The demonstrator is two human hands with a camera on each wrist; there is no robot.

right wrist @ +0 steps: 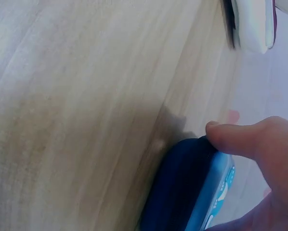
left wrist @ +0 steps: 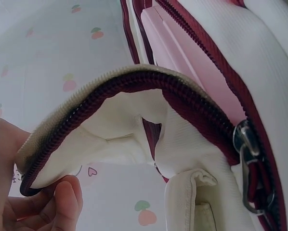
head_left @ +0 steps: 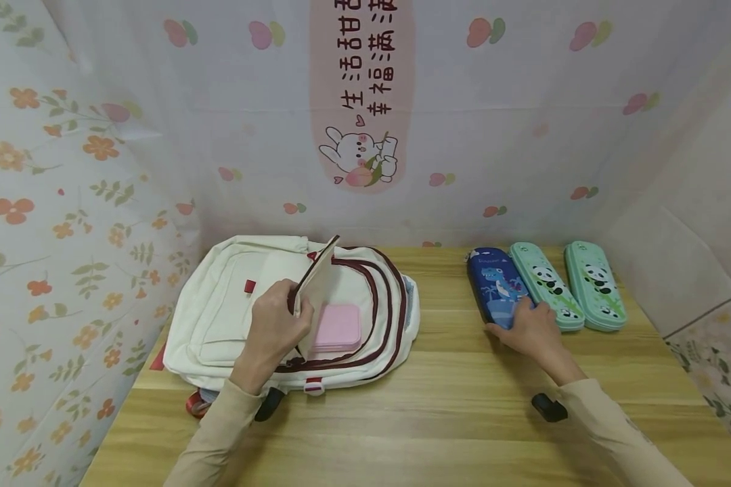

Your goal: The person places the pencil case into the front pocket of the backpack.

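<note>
A cream backpack (head_left: 219, 291) with dark red zips lies on the table at the left. My left hand (head_left: 280, 321) pinches the zipped edge of its front flap (left wrist: 120, 84) and holds it up. Inside the opened pocket sits a pink case (head_left: 339, 326), which also shows in the left wrist view. At the right, my right hand (head_left: 531, 330) grips the near end of a dark blue pencil case (head_left: 495, 281) with a dinosaur picture. In the right wrist view the thumb lies at the blue case's end; the other fingers are mostly hidden.
Two mint green pencil cases with pandas, one (head_left: 542, 281) beside the blue case and another (head_left: 593, 284) farther right, lie on the wooden table (head_left: 438, 419). A patterned cloth (head_left: 493, 135) hangs behind. Black straps or clips lie by both forearms.
</note>
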